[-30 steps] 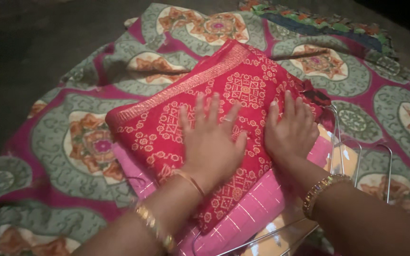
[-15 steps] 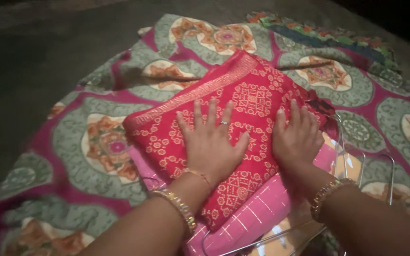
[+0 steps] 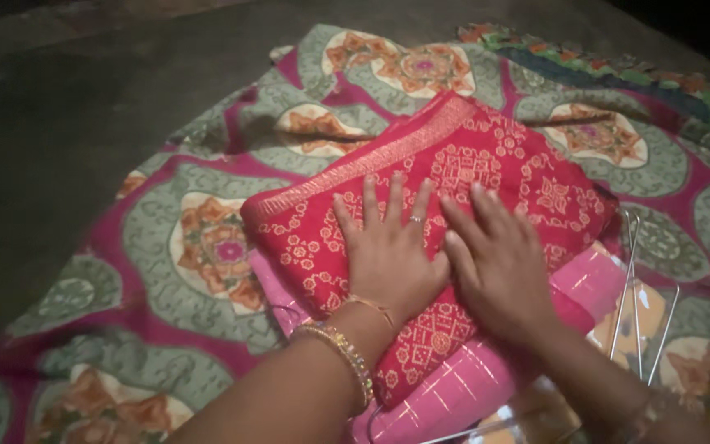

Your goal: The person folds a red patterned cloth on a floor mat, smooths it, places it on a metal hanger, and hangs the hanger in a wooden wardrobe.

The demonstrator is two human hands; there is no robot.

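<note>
A folded red cloth with gold printed patterns and a gold border lies on top of a folded pink cloth. My left hand rests flat on the red cloth, fingers spread, a ring on one finger and bangles at the wrist. My right hand lies flat beside it, touching it, palm down on the same cloth. Neither hand grips anything.
A large patterned sheet in green, magenta and orange is spread under the pile on a dark floor. Metal wire hangers lie at the right. Another multicoloured cloth sits at the far top right.
My right hand has slid left across the red cloth until it touches my left hand. The view has shifted slightly, moving the pile rightward.
</note>
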